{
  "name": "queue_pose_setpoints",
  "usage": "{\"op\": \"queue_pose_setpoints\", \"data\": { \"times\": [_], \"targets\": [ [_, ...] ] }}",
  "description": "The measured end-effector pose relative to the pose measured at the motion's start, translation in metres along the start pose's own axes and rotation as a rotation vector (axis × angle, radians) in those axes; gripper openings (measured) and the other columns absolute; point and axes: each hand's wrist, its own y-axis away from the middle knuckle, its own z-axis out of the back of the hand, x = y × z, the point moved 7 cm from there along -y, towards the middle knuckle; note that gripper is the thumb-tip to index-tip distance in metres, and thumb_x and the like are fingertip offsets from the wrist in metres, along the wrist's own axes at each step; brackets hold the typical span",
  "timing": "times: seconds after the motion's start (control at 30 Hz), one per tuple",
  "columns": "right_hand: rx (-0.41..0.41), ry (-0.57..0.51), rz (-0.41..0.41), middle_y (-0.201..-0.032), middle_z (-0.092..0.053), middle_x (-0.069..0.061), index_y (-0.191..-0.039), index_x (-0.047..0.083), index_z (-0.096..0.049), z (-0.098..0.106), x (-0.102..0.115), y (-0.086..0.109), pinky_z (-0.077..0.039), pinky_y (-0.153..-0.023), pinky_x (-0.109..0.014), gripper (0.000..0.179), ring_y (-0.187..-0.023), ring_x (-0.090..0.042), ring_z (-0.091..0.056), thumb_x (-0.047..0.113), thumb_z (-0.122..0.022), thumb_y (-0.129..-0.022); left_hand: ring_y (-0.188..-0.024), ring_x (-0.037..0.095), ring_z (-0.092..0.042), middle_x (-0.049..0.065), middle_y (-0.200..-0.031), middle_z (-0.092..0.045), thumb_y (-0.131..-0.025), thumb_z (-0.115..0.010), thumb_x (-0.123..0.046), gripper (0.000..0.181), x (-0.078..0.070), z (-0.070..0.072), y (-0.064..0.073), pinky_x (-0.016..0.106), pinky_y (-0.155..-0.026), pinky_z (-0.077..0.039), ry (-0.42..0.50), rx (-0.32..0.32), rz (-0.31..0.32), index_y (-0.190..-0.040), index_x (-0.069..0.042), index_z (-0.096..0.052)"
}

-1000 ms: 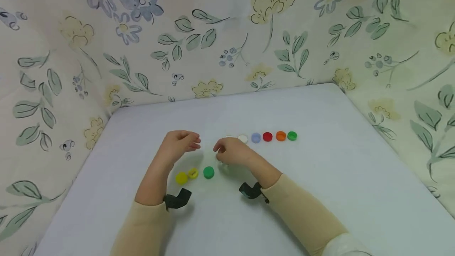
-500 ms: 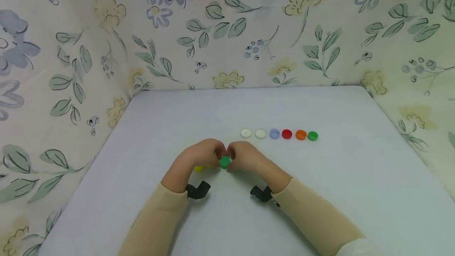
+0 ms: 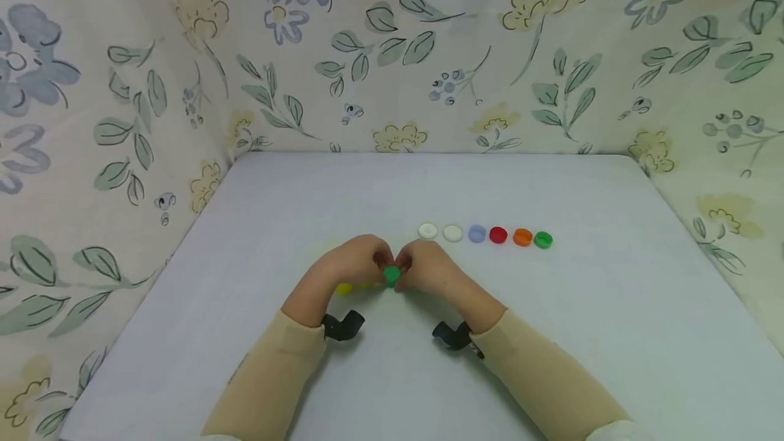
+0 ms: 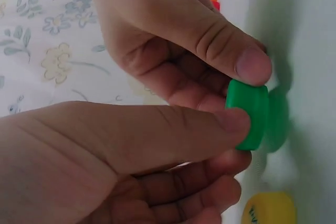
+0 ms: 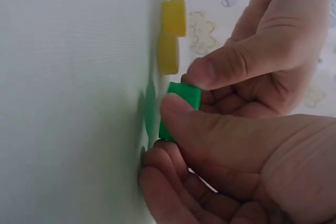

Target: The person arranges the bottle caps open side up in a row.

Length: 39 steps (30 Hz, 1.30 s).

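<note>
Both hands meet over the middle of the table at a small round green bottle cap [image 3: 392, 275]. My left hand [image 3: 357, 257] pinches it, the thumb across its side in the left wrist view. From the other side my right hand [image 3: 431, 269] pinches the same cap [image 5: 184, 95], its thumb flat on the side in the right wrist view. The cap stands on edge between the fingertips, just off the white surface, with a green reflection beside it. Two yellow caps [image 5: 174, 18] lie by the left hand, partly hidden by it in the head view.
Behind the hands, a row of caps runs rightward on the white table [image 3: 392, 373]: two white caps [image 3: 427, 231], a pale blue cap [image 3: 477, 233], a red cap [image 3: 498, 235], an orange cap [image 3: 523, 237] and a green cap [image 3: 543, 240]. Floral cloth [image 3: 398, 101] surrounds the table.
The hands were apart, with the green cap lying on the table between them. They came together and took hold of it. In the last half second the cap has tilted slightly. The head view shifted.
</note>
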Motion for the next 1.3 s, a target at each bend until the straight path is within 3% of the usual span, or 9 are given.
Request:
{"op": "queue_pose_setpoints", "data": {
  "times": [0.27,0.43,0.6,0.77,0.9,1.1,1.3],
  "targets": [
    [-0.056,-0.174,-0.037,-0.089,-0.072,0.002,-0.101,0.008,-0.079,0.019,-0.001,0.001,-0.055,-0.077,-0.032,0.022,-0.084,-0.016,-0.065,0.011,-0.088,-0.081,-0.098,0.017,-0.066,-0.001,-0.105,-0.074,-0.095,-0.074,-0.014,0.017,0.005,0.019,0.007,0.04,-0.091,-0.054,0.194,-0.067,-0.073,-0.11,-0.007,-0.079],
    [-0.097,-0.281,-0.051,-0.094,-0.071,-0.002,-0.104,0.008,-0.077,0.035,0.0,0.0,-0.057,-0.081,-0.034,0.015,-0.086,-0.019,-0.067,0.012,-0.08,-0.09,-0.099,0.02,-0.069,0.001,-0.109,-0.075,-0.097,-0.073,-0.025,0.023,0.013,0.032,0.005,0.051,-0.1,-0.05,0.351,-0.162,-0.015,-0.114,-0.011,-0.079],
    [-0.202,-0.248,-0.025,-0.097,-0.074,-0.003,-0.109,0.008,-0.078,0.058,0.009,-0.006,-0.058,-0.082,-0.039,0.015,-0.089,-0.021,-0.068,0.014,-0.074,-0.096,-0.097,0.027,-0.07,0.009,-0.107,-0.075,-0.096,-0.075,-0.03,0.023,0.013,0.04,-0.002,0.052,-0.102,-0.047,0.566,-0.327,0.073,-0.11,-0.012,-0.081],
    [-0.277,-0.229,-0.044,-0.102,-0.074,-0.006,-0.112,0.005,-0.078,0.075,0.013,-0.015,-0.057,-0.086,-0.043,0.018,-0.094,-0.024,-0.068,0.015,-0.071,-0.099,-0.099,0.024,-0.071,0.007,-0.114,-0.073,-0.096,-0.074,-0.029,0.027,0.011,0.038,-0.015,0.047,-0.104,-0.048,0.814,-0.501,0.108,-0.112,-0.007,-0.079],
    [-0.269,-0.221,-0.087,-0.103,-0.074,-0.007,-0.113,0.005,-0.077,0.07,-0.001,-0.022,-0.056,-0.089,-0.044,0.018,-0.096,-0.023,-0.068,0.015,-0.07,-0.099,-0.097,0.019,-0.072,0.008,-0.118,-0.072,-0.096,-0.076,-0.025,0.029,0.016,0.021,-0.027,0.037,-0.097,-0.054,0.946,-0.56,0.125,-0.114,-0.003,-0.077],
    [-0.299,-0.238,-0.042,-0.096,-0.073,-0.01,-0.106,0.004,-0.073,0.07,-0.011,-0.035,-0.058,-0.08,-0.037,0.014,-0.088,-0.026,-0.071,0.015,-0.071,-0.099,-0.086,0.023,-0.072,0.012,-0.104,-0.072,-0.094,-0.077,-0.017,0.021,0.017,0.021,-0.033,0.029,-0.078,-0.06,0.938,-0.691,0.097,-0.105,0.001,-0.075],
    [-0.29,-0.19,-0.051,-0.097,-0.074,-0.013,-0.101,0.005,-0.077,0.064,-0.017,-0.043,-0.057,-0.069,-0.033,0.014,-0.083,-0.026,-0.069,0.018,-0.071,-0.099,-0.08,0.022,-0.073,0.016,-0.101,-0.073,-0.097,-0.072,-0.013,0.018,0.019,0.02,-0.038,0.03,-0.075,-0.06,0.862,-0.67,0.11,-0.103,0.005,-0.075]
  ]
}}
